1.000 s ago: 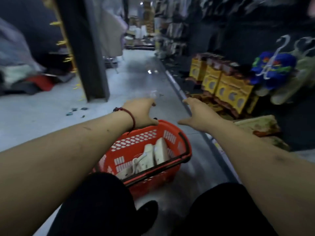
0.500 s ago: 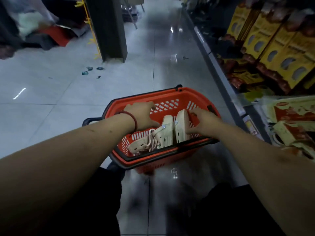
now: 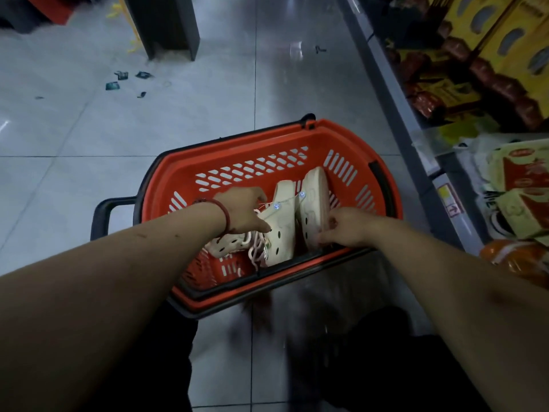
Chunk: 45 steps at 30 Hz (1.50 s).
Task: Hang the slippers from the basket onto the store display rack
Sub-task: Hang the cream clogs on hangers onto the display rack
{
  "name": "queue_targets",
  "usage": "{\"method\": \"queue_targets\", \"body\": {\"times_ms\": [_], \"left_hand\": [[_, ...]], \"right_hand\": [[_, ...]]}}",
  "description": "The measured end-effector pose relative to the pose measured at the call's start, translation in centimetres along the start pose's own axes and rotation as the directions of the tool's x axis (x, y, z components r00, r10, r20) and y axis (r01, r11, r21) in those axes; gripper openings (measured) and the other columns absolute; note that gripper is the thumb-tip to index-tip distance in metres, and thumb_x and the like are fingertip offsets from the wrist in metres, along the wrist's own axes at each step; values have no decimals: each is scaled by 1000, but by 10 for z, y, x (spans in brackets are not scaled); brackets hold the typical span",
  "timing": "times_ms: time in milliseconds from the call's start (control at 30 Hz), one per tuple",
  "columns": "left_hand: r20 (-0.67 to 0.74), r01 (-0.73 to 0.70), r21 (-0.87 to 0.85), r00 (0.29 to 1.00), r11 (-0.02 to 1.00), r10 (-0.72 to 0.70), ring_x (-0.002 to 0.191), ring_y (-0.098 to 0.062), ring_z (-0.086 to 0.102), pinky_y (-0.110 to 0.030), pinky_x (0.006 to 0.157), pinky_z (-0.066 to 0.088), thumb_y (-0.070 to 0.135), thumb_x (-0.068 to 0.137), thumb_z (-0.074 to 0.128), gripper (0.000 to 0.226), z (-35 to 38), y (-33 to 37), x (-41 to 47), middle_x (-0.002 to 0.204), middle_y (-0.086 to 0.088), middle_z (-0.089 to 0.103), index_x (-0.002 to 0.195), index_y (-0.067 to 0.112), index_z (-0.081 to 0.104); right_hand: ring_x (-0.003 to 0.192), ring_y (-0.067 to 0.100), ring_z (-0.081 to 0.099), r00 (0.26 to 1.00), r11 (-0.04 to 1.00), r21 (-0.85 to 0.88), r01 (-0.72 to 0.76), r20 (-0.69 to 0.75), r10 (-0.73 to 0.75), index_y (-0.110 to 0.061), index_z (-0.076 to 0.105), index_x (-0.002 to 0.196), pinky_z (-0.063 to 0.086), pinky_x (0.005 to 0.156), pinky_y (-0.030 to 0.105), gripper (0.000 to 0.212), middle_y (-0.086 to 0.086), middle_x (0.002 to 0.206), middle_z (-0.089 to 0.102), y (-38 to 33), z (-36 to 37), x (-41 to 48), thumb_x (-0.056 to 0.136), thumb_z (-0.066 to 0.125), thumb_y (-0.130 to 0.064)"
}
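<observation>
Both hands are reaching down into the red slotted plastic basket w/ black rim [image 3: 350, 138], which is sitting on the grey tiled floor [image 3: 89, 129]. Two cream perforated foam slippers are standing on edge, side by side, at the basket's right end. Their long axes are running away from the person, near ends toward the wrists.

The R hand [image 3: 346, 228] is nearer the outer slipper [image 3: 315, 200]: fingers are curling round its near end, thumb on top, so it's gripping already. The L hand [image 3: 243, 211] is lying across the inner slipper [image 3: 282, 230], index tip touching its side. The thumb is hidden, so can't tell if it's gripping.

A third slipper [image 3: 225, 243] is lying flat under the L wrist, beside pale hanger hooks [image 3: 257, 251]. Judging by the grip, the lift is going straight up and toward the person. No display rack is in view.
</observation>
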<state>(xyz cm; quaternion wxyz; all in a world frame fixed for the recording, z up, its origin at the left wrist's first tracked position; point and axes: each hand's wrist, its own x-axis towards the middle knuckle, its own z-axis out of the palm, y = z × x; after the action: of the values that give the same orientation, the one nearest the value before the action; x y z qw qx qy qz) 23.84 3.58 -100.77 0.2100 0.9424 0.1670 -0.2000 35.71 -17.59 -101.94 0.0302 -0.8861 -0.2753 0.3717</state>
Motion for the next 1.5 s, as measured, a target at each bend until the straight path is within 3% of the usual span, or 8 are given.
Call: {"method": "queue_targets", "body": {"times_ms": [167, 300, 367, 533, 733, 1000, 1233, 1500], "left_hand": [[34, 40, -4, 999, 999, -40, 117, -22, 58, -41, 100, 51, 46, 79, 79, 71, -1, -23, -5, 134, -1, 60, 139, 21, 49], [67, 46, 2, 997, 999, -46, 119, -23, 58, -39, 101, 49, 44, 80, 78, 69, 3, -35, -16, 133, -2, 61, 139, 20, 50], [93, 42, 12, 995, 999, -43, 119, -25, 58, -39, 102, 48, 43, 83, 75, 65, 7, -41, -20, 133, -4, 61, 139, 20, 50], [154, 36, 16, 987, 999, -38, 119, -26, 58, -38, 103, 47, 41, 88, 72, 60, 17, -54, -32, 131, -4, 61, 139, 18, 50], [226, -23, 94, 974, 995, 1, 112, -24, 60, -38, 98, 50, 34, 93, 67, 55, 18, -53, -22, 124, -2, 65, 142, 17, 48], [323, 132, 12, 938, 991, -129, 110, -26, 62, -39, 98, 52, 34, 98, 56, 37, 68, -48, 36, 129, -11, 63, 124, 9, 63], [367, 291, -275, 913, 916, -180, 75, -25, 69, -32, 72, 57, 22, 99, 59, 15, 101, -55, 41, 89, -8, 71, 99, 15, 72], [169, 81, -14, 982, 997, -77, 96, -21, 64, -33, 76, 49, 16, 99, 54, 18, 26, -52, 19, 102, -3, 71, 90, 19, 69]], "right_hand": [[109, 23, 59, 988, 981, -192, -29, 145, 58, -12, 61, 118, 46, 86, 29, 62, 6, 124, 61, -25, 5, 11, 80, 72, -59], [51, 9, 60, 967, 993, -117, -30, 248, 58, -13, 62, 78, 45, 47, 17, 45, 2, 75, 63, -45, 20, 7, 80, 74, -57], [42, 13, 60, 956, 993, -117, -18, 290, 51, -9, 69, 85, 46, 39, 18, 49, 4, 70, 65, -54, 32, 0, 80, 73, -57], [81, 22, 73, 937, 994, -100, 40, 349, -2, -12, 74, 104, 60, 55, 30, 54, 5, 96, 76, -56, 62, -9, 75, 73, -58], [108, 26, 61, 992, 993, 42, 109, 62, -112, -20, 34, 151, 45, 81, 28, 83, 11, 129, 61, -56, 61, -6, 84, 73, -49], [102, 21, 61, 977, 978, 23, 208, 34, -209, -28, 30, 150, 49, 86, 33, 78, 3, 112, 63, -41, 61, 16, 87, 66, -56], [114, 21, 59, 982, 982, 17, 190, -3, -190, -27, 34, 150, 48, 91, 32, 79, 2, 135, 57, -27, 45, 28, 85, 69, -55], [124, 26, 55, 975, 978, 45, 205, -96, -200, -24, 35, 151, 44, 98, 31, 79, 6, 139, 56, -44, 22, 9, 85, 76, -41]]}}
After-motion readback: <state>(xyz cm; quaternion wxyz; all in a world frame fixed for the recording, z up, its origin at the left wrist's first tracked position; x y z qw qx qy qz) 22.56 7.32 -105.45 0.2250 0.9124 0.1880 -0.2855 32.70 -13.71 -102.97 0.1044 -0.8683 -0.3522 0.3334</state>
